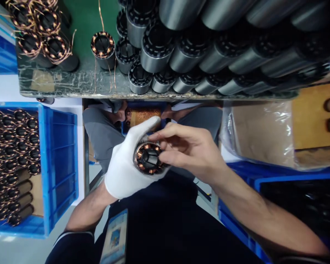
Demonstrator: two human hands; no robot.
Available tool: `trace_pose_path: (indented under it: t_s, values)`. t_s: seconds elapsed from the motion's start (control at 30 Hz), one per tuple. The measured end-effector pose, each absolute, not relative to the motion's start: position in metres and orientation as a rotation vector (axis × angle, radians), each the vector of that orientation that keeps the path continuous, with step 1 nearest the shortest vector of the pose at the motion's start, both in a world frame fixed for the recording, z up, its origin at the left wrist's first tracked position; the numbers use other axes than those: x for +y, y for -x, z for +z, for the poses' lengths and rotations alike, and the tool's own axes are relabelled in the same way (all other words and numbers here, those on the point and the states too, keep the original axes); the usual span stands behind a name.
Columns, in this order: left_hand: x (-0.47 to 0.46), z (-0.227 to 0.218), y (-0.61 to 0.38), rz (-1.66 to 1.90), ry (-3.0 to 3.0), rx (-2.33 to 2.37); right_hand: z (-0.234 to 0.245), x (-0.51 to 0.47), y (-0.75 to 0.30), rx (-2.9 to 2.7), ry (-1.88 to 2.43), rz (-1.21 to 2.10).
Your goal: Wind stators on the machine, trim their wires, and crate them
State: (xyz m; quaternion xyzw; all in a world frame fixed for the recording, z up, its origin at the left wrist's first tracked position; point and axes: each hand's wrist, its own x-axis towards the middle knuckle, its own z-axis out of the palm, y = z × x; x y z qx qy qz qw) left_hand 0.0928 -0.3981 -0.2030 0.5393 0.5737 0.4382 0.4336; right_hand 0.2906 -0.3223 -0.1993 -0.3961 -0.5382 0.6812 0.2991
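My left hand (129,161), in a white glove, is wrapped round a motor stator (139,157). Its round end faces up towards me, with copper windings showing in a ring round a dark hollow core. At the stator's right rim is my bare right hand (189,148), thumb and fingers closed in a pinch at a thin copper wire, which is mostly hidden by the fingers. The right thumb overlaps the edge of the stator's end. Both hands are above my lap, in front of the bench.
Across the top runs a green bench (79,82) bearing metal stator cores (156,55), one wound stator (103,49) and a wire-trailing cluster (55,47). A blue crate (59,161) of wound stators stands left. Plastic-wrapped cardboard (261,132) and another blue crate (291,178) are right. Below sits a copper-scrap bin (143,115).
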Motion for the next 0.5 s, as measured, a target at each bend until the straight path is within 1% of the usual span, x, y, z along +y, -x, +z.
trace_pose_path:
  t_s: [0.03, 0.1, 0.17, 0.2, 0.33, 0.37, 0.43, 0.5]
  values:
    - [-0.400, -0.203, -0.096, 1.078, -1.346, 1.443, -0.198, -0.320, -0.284, -1.434, 1.036, 1.802]
    - [-0.405, -0.208, -0.102, 1.057, -1.343, 1.493, -0.198, -0.320, -0.276, -1.497, 1.036, 1.678]
    - [-0.410, -0.216, -0.108, 1.108, -1.375, 1.569, -0.199, -0.326, -0.273, -1.553, 1.061, 1.560]
    - [-0.412, -0.221, -0.110, 1.176, -1.414, 1.599, -0.200, -0.328, -0.274, -1.554, 1.074, 1.555]
    - [-0.419, -0.234, -0.111, 1.439, -1.583, 1.517, -0.207, -0.326, -0.285, -1.452, 1.117, 1.805]
    - [-0.420, -0.234, -0.110, 1.460, -1.566, 1.488, -0.209, -0.322, -0.291, -1.432, 1.139, 1.803]
    - [-0.419, -0.231, -0.104, 1.470, -1.474, 1.484, -0.210, -0.313, -0.305, -1.424, 1.185, 1.602]
    - [-0.416, -0.225, -0.097, 1.467, -1.404, 1.499, -0.207, -0.308, -0.319, -1.566, 1.185, 1.251]
